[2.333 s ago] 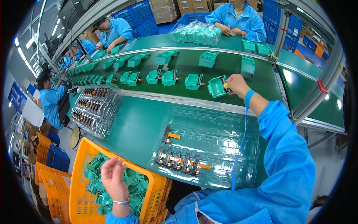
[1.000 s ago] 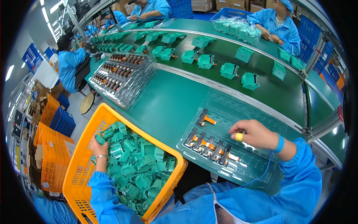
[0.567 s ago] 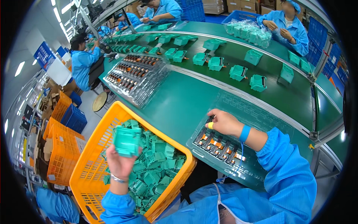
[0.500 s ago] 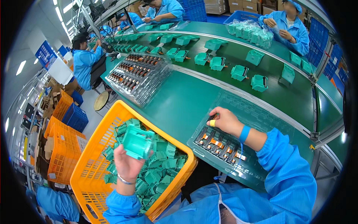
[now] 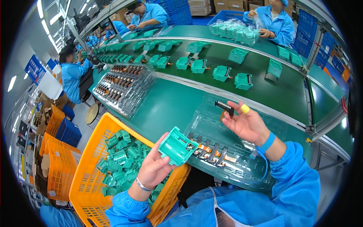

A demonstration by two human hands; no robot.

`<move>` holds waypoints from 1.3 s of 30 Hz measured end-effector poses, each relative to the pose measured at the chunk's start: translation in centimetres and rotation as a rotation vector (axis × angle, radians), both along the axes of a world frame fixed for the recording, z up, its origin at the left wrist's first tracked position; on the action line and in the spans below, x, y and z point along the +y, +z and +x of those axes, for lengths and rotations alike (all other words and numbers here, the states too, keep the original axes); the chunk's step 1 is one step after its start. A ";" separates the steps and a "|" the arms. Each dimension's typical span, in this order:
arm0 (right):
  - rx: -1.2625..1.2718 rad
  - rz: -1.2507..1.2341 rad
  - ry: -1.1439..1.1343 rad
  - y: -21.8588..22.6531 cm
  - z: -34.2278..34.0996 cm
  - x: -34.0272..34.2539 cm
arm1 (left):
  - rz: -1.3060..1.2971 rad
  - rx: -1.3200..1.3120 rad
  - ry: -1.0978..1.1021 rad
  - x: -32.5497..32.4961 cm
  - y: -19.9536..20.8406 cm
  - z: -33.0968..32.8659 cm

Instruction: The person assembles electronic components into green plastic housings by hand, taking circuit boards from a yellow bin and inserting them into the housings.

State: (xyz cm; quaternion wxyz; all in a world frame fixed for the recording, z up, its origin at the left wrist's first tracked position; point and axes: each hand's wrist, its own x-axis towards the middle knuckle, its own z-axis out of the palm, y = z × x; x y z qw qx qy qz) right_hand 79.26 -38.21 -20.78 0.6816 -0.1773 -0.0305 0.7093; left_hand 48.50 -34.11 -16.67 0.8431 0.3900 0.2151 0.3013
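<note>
My left hand [image 5: 153,166] grips a green plastic housing [image 5: 177,147], its open hollow side facing up, above the edge of an orange crate. In my right hand [image 5: 247,125], between thumb and fingers, is a small black bar-shaped part [image 5: 224,108] with an orange strip hanging below it. A yellow band wraps one finger, and a blue wrist strap [image 5: 269,142] with a cord circles that wrist. Under both hands, a clear plastic tray [image 5: 242,145] holds several similar black parts with orange strips [image 5: 213,153] along its near side. The two held pieces are apart.
The orange crate [image 5: 89,166] at my left is full of green housings [image 5: 121,157]. Stacked clear trays of parts [image 5: 123,89] stand at the far left of the table. Beyond a metal rail [image 5: 181,81], a green conveyor [image 5: 211,90] carries housings. Several co-workers sit around the line.
My left hand has brought the housing from over the crate rightward to near the tray. My right hand has lifted the black part out of the tray and turned palm up.
</note>
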 end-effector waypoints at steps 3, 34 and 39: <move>-0.015 -0.027 0.006 -0.7 1.2 -2.1 | 0.012 0.041 -0.002 -0.6 0.5 2.8; -1.687 0.251 -0.329 0.5 -0.5 -7.9 | 0.371 0.315 -0.062 -3.6 -4.0 9.2; -1.708 0.225 -0.254 -0.2 0.0 -7.7 | 0.364 0.343 -0.108 -3.8 -3.8 9.4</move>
